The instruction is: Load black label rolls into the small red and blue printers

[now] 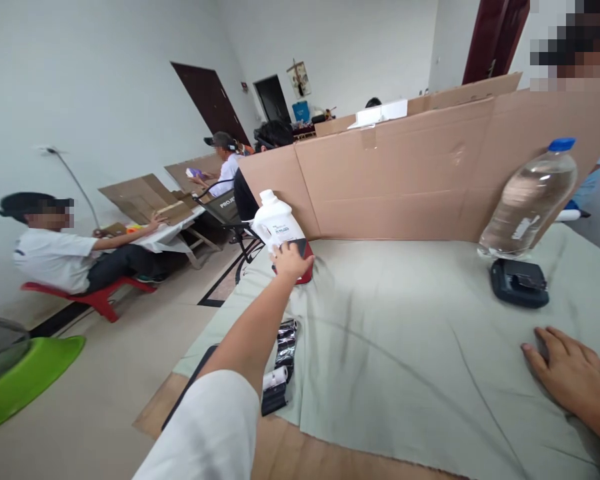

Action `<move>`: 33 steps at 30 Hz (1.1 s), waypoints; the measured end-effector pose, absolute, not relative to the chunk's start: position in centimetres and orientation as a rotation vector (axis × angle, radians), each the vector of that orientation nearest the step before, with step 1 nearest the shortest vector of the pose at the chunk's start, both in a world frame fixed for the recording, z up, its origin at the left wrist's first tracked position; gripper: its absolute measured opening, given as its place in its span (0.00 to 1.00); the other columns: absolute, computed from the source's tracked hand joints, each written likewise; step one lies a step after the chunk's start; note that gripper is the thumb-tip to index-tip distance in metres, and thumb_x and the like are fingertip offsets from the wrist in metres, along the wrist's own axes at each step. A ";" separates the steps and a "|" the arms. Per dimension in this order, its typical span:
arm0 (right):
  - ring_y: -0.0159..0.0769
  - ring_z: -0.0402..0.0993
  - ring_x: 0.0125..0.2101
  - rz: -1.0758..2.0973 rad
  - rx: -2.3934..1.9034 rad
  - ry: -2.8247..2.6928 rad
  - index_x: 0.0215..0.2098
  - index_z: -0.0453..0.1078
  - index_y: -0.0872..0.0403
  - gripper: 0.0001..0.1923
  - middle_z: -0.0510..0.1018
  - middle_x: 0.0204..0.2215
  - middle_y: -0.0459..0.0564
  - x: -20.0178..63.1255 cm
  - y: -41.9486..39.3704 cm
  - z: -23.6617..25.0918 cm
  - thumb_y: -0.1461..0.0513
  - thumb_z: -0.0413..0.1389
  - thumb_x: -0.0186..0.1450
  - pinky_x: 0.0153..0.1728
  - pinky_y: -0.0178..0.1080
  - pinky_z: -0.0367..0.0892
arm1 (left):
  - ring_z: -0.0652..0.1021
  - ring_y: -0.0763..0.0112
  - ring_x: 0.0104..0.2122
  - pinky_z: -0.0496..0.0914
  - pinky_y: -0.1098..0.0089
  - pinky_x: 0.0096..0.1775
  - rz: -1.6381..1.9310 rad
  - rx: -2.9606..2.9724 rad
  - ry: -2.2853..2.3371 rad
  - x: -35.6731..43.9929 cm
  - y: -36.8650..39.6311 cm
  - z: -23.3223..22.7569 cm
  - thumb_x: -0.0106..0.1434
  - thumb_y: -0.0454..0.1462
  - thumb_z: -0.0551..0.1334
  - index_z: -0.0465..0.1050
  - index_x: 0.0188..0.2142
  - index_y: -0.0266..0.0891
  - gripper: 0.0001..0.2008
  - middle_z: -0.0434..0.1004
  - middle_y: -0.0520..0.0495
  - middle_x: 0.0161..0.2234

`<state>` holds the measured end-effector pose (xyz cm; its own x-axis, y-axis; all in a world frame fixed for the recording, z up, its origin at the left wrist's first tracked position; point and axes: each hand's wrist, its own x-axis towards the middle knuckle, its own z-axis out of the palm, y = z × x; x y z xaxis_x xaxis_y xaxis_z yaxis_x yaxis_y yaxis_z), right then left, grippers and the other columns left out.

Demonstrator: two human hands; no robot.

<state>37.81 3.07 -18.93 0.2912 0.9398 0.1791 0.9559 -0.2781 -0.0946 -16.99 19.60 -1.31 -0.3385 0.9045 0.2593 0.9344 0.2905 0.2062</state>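
Left hand [291, 259]: grip grasping dark flat device on red base [305, 265], beside white plastic jug [276, 223]. Right hand [575, 380]: released, flat on grey-green cloth-covered counter [405, 333].

Two bottles — one white jug [275, 223], one clear water bottle [530, 200] — and one black device [519, 282].

White walls [105, 80], two dark doors [207, 97]. Beige tile floor [105, 373]; cardboard partition [430, 173] behind table. Far wall hanging [299, 79] too blurry to ID, maybe decor.
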 end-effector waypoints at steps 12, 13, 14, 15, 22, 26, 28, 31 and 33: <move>0.52 0.60 0.59 -0.105 -2.449 -1.756 0.60 0.62 0.59 0.38 0.64 0.61 0.56 35.7 2.4 -16.1 0.46 0.31 0.65 0.57 0.51 0.58 | 0.63 0.42 0.55 0.62 0.52 0.53 -0.677 -1.377 -2.695 -18.4 20.5 -5.4 0.49 0.54 0.65 0.65 0.43 0.40 0.28 0.58 0.36 0.56; 0.52 0.60 0.59 -0.101 -2.453 -1.753 0.60 0.62 0.59 0.38 0.64 0.62 0.56 35.6 2.3 -15.9 0.46 0.31 0.65 0.57 0.51 0.57 | 0.63 0.42 0.55 0.62 0.51 0.53 -0.715 -1.348 -2.691 -17.6 20.4 -5.1 0.49 0.54 0.66 0.66 0.41 0.41 0.26 0.59 0.37 0.56; 0.51 0.59 0.59 -0.098 -2.456 -1.750 0.60 0.62 0.58 0.37 0.64 0.62 0.56 35.5 2.3 -15.8 0.46 0.32 0.66 0.57 0.51 0.57 | 0.63 0.42 0.55 0.62 0.51 0.53 -0.754 -1.336 -2.679 -16.6 20.1 -4.7 0.49 0.53 0.66 0.66 0.40 0.41 0.25 0.59 0.38 0.55; 0.51 0.59 0.59 -0.096 -2.457 -1.746 0.60 0.62 0.58 0.36 0.64 0.62 0.56 35.5 2.2 -15.7 0.47 0.32 0.66 0.57 0.51 0.57 | 0.63 0.42 0.54 0.61 0.51 0.53 -0.789 -1.348 -2.662 -15.6 19.6 -4.2 0.49 0.53 0.66 0.66 0.39 0.42 0.24 0.59 0.39 0.54; 0.52 0.58 0.60 -0.073 -2.428 -1.752 0.60 0.62 0.60 0.34 0.63 0.62 0.58 35.1 1.8 -14.9 0.48 0.34 0.68 0.58 0.52 0.56 | 0.65 0.54 0.51 0.62 0.57 0.53 -1.002 -1.860 -2.398 -7.0 10.2 -2.1 0.46 0.49 0.70 0.63 0.33 0.42 0.22 0.59 0.45 0.47; 0.53 0.58 0.59 -0.047 -2.393 -1.760 0.60 0.62 0.60 0.33 0.63 0.62 0.59 35.3 1.7 -14.9 0.49 0.36 0.68 0.57 0.53 0.56 | 0.66 0.55 0.46 0.62 0.55 0.51 -1.220 -2.090 -2.241 -2.5 2.8 -2.4 0.43 0.45 0.73 0.62 0.30 0.42 0.23 0.59 0.46 0.42; 0.53 0.59 0.59 -0.050 -2.375 -1.744 0.59 0.63 0.60 0.32 0.64 0.62 0.60 35.5 1.8 -15.3 0.49 0.38 0.67 0.57 0.54 0.57 | 0.66 0.53 0.46 0.62 0.52 0.51 -1.345 -2.116 -2.223 -0.7 -0.2 -2.8 0.41 0.45 0.74 0.61 0.29 0.42 0.24 0.59 0.46 0.41; 0.54 0.60 0.58 -0.073 -2.345 -1.734 0.58 0.64 0.58 0.31 0.65 0.61 0.59 35.9 1.9 -15.9 0.49 0.40 0.66 0.56 0.54 0.58 | 0.65 0.49 0.47 0.58 0.47 0.52 -1.474 -2.050 -2.246 1.4 -3.4 -3.9 0.39 0.43 0.75 0.61 0.28 0.43 0.25 0.59 0.46 0.40; 0.53 0.60 0.58 -0.084 -2.335 -1.735 0.58 0.64 0.58 0.31 0.66 0.61 0.58 36.0 1.9 -16.1 0.49 0.40 0.66 0.55 0.54 0.58 | 0.63 0.46 0.50 0.56 0.45 0.54 -1.495 -2.029 -2.249 2.2 -4.8 -4.7 0.38 0.42 0.75 0.61 0.29 0.43 0.25 0.58 0.45 0.41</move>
